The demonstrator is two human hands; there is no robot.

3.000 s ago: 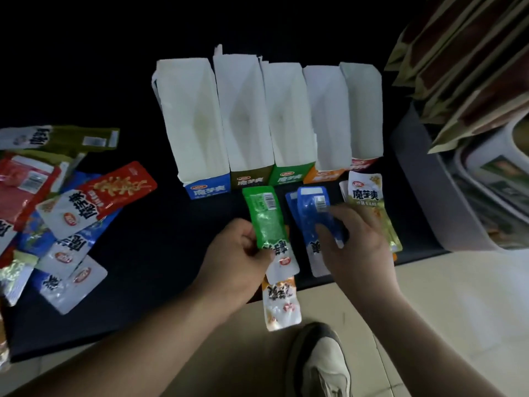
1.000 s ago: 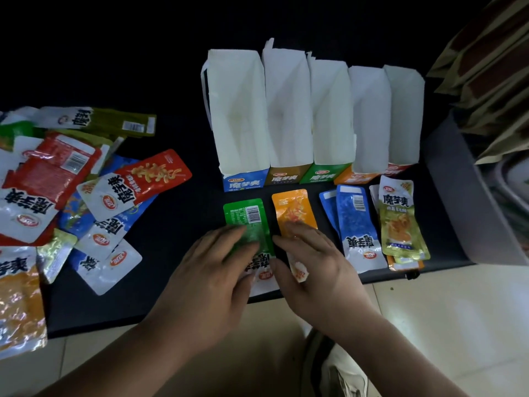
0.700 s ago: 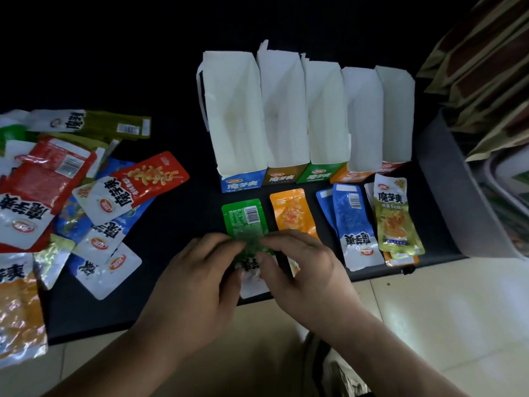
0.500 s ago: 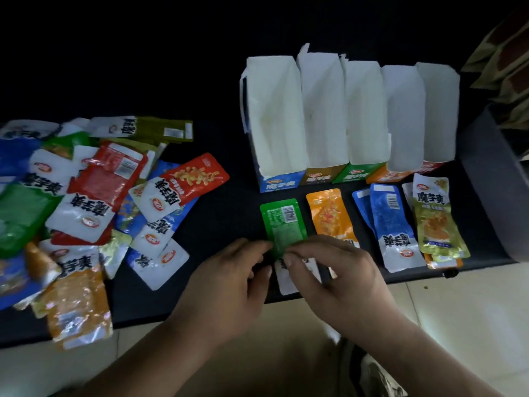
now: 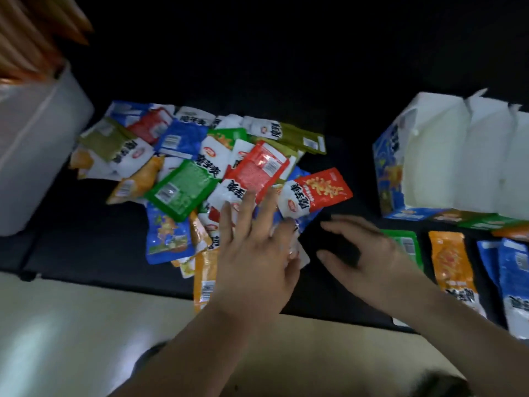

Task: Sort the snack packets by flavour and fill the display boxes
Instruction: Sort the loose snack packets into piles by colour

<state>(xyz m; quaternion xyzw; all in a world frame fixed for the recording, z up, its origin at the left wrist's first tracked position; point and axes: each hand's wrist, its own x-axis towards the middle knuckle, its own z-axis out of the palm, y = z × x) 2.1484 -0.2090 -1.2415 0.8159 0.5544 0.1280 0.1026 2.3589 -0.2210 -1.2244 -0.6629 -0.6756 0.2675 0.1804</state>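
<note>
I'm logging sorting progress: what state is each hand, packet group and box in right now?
Heap of mixed-colour foil snack packets: unsorted, overlapping.
Left hand: open, fingers spread on that heap.
Right hand: open, empty, above the black table.
Row of white cardboard display boxes: open, no packets visible inside.
Green foil packet: flat, partly behind right hand.
Orange foil packet: flat, separate.
Blue foil packets: flat, overlapping.

Dim in here: table (image 5: 86, 239) near black, floor (image 5: 71, 325) pale and washed out. Everything smears with motion blur, packets (image 5: 257, 167) glint, boxes (image 5: 443, 156) bow at the edge.
</note>
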